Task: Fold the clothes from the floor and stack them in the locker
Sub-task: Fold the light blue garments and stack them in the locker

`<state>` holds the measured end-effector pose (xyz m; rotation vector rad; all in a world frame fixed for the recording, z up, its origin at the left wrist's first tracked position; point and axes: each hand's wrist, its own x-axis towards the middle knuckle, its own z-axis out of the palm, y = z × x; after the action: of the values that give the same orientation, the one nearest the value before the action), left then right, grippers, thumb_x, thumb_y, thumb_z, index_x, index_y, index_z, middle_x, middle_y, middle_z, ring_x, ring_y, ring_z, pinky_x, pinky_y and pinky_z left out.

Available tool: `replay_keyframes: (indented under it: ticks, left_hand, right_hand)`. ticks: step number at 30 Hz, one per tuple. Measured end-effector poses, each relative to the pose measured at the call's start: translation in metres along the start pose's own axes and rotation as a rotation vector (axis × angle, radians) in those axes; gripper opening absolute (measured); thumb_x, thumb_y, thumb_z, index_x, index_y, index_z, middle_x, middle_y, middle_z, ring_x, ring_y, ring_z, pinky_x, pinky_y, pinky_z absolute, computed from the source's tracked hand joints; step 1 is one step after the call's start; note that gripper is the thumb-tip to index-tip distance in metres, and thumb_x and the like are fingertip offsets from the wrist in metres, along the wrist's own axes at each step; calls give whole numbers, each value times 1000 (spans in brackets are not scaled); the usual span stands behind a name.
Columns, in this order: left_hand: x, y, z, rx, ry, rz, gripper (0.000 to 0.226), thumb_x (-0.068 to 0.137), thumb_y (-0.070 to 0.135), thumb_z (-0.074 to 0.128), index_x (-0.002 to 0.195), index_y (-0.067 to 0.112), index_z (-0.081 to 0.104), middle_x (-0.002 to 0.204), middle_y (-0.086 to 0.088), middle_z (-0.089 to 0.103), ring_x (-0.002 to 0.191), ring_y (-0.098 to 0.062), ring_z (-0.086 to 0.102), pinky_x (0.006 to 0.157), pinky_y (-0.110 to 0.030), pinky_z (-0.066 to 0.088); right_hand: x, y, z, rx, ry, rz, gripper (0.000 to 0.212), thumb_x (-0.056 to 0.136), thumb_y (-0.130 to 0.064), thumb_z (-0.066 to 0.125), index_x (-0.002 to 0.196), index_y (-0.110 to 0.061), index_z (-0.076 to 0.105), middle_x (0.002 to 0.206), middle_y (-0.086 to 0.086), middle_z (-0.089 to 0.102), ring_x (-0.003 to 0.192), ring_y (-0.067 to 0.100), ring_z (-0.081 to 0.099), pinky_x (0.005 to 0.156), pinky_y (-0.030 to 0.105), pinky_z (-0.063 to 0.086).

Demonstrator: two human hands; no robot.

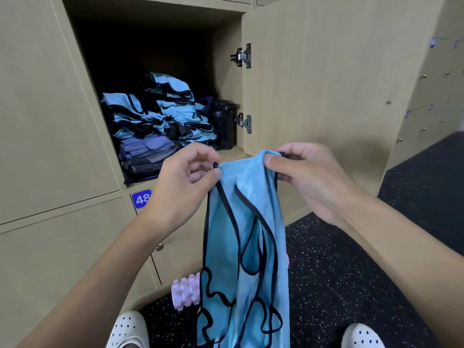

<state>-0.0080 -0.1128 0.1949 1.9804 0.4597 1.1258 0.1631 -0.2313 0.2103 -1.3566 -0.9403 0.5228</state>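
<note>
A light blue vest with black trim (251,247) hangs down in front of me, held up by its top edge. My left hand (185,182) pinches the top left corner, and my right hand (308,177) grips the top right corner. Behind them the locker (226,46) stands open. Inside it lies a stack of folded blue vests (160,111) on top of folded purple and dark clothes (145,151).
The locker door (313,84) is swung open to the right. A black bottle (223,124) stands inside the locker at the right. A pink foam roller (185,290) lies on the dark speckled floor (339,272) by the lower lockers. My white shoes (130,330) show at the bottom.
</note>
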Motion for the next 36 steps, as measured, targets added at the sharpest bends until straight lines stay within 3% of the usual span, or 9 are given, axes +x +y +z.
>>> replay_keyframes:
  ticks: [3,6,9,12,20,23,27,32,36]
  left_hand:
    - [4,5,5,114,-11,85,29,92,-10,55,81,15,63,78,9,60,65,-16,53,61,-32,45]
    - [9,12,14,217,-28,62,45,91,-10,49,73,27,68,80,14,65,62,0,52,59,-13,38]
    - [9,13,19,128,-103,-60,13,91,21,65,83,25,74,89,3,71,72,-2,56,70,-19,43]
    - [8,12,20,30,-167,-117,32,77,50,80,95,24,74,96,-2,74,74,-9,61,71,-24,48]
    - [7,11,20,74,-113,-11,15,84,9,77,72,10,68,81,1,64,68,-9,55,63,-22,45]
    - [6,15,20,-38,-56,-3,14,87,5,72,75,7,67,75,3,67,67,-8,60,65,-22,49]
    - [7,17,24,-178,52,-17,13,92,2,66,90,-10,62,77,-4,66,68,-11,62,68,-25,52]
    - [8,15,17,-164,50,-11,22,89,-6,67,80,14,61,71,9,64,68,-8,61,67,-21,52]
    - [8,13,12,-113,24,16,31,84,-12,68,83,18,58,79,5,64,79,-12,63,76,-23,54]
  right_hand:
    - [5,-6,0,35,17,-14,4,82,-8,77,84,-8,73,90,13,70,84,20,65,86,37,57]
    - [11,-7,2,28,40,-32,5,80,-11,79,79,-14,75,85,8,69,83,21,64,86,44,56]
    - [11,-7,4,5,40,-52,4,80,-13,80,82,-13,76,86,10,70,83,22,64,93,52,54]
    - [9,-8,5,-19,33,-71,3,81,-14,79,82,-13,77,86,14,71,81,21,65,93,51,55]
    - [5,-11,-7,-98,7,-97,6,82,-14,78,86,-9,76,91,19,72,77,15,62,86,37,56]
    - [5,-12,-10,-116,-14,-115,8,79,-12,80,77,-15,73,79,4,69,74,10,60,77,29,51]
    - [4,-11,-9,-148,-28,-132,13,78,-9,80,77,-10,68,81,8,64,75,16,55,75,31,47]
    - [4,-8,-7,-243,-10,-190,21,79,-4,79,73,-17,64,76,3,64,66,9,52,66,23,45]
    - [4,-4,-5,-267,-22,-216,31,81,0,76,88,-29,66,80,-3,64,71,9,57,76,26,50]
